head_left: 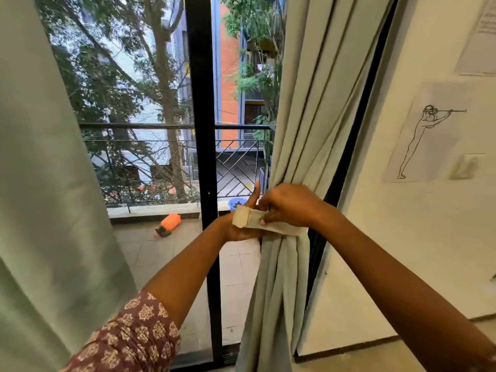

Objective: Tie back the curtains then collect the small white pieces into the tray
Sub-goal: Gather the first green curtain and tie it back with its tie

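Both grips close on the tie-back band: your left hand holds its folded end, your right hand pinches the strap just beside. It's soft, light cloth around the gathered right curtain, right of the window; hold near the ends.

left hand fingers: behind tie-back band | band's far end: behind right curtain
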